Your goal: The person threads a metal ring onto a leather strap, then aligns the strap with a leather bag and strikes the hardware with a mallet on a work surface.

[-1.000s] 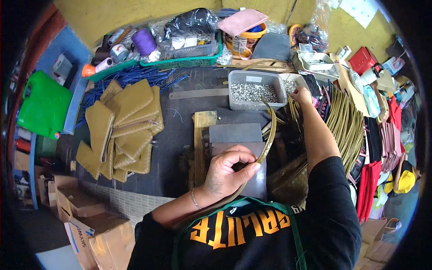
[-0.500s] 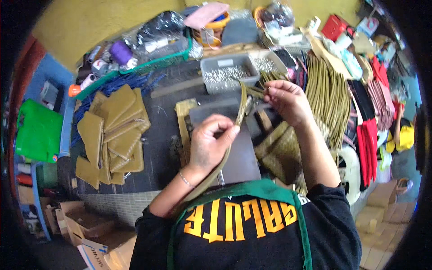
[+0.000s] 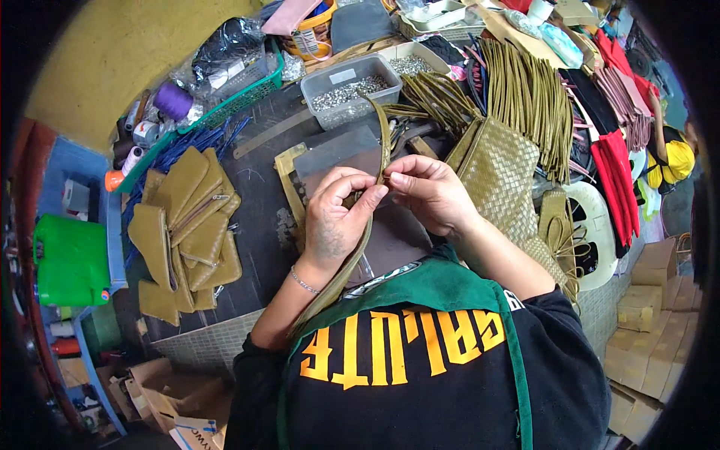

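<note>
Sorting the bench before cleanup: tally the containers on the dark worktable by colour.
Clear grey plastic tub of small metal studs: 1
Green mesh basket of bagged items: 1
Shallow white tray of studs: 1
Yellow round bucket with pink lid: 1
Total: 4

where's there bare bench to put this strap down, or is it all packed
One bare dark patch of bench lies between the pile of olive pouches and the wooden frame, left of the left hand. Right of the right hand it is crowded: woven panel, strap bundles. The grey tray of rivets blocks the far side.
</note>
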A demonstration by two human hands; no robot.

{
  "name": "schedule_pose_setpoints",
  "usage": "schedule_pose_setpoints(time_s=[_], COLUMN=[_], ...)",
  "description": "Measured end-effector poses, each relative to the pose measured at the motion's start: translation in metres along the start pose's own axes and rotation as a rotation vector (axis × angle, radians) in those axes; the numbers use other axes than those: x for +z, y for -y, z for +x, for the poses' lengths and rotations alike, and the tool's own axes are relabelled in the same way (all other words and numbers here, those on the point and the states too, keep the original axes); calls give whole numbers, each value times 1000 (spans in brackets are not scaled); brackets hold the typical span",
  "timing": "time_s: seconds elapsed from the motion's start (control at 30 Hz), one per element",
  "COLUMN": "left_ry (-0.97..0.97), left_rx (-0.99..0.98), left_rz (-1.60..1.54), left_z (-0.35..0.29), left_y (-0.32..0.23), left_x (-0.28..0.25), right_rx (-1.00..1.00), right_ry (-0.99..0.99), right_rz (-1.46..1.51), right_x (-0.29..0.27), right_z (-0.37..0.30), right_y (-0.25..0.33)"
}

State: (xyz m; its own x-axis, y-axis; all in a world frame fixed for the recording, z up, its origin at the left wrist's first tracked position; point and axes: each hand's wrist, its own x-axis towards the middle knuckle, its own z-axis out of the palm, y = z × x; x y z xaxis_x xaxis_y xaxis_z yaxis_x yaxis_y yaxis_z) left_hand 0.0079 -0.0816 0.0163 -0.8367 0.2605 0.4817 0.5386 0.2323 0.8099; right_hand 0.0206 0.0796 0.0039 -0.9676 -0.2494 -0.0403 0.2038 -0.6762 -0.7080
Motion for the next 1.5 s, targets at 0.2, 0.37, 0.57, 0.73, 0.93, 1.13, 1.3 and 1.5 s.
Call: schedule_pose_setpoints(time_s=[0.2,0.37,0.57,0.73,0.93,1.13,1.3,1.5], left_ry=[14,-5,7,63,43,85,83,198], left_rx=[22,-23,-30,66,-40,-39,-59,71], left_rz=[-10,-20,28,24,-6,-4,-150,-98], left_z=[-1,0,1,0,-3,0,-3,-10], left_y=[0,-2,-3,-2,-4,-11,-10,-44], left_x=[-4,-4,-2,-4,-2,-4,-5,-8], right_rx=[30,-26,-210,-270,-253,-277,-160,-704], right_ry=[-11,12,12,47,115,122,261,-36], right_rz=[-48,-192,-326,-241,-300,-352,-432,-1209], right_x=[3,3,1,2,4,1,3,-2], right_z=[2,5,7,9,8,5,-4,14], right_y=[3,4,-4,-3,0,5,25,29])
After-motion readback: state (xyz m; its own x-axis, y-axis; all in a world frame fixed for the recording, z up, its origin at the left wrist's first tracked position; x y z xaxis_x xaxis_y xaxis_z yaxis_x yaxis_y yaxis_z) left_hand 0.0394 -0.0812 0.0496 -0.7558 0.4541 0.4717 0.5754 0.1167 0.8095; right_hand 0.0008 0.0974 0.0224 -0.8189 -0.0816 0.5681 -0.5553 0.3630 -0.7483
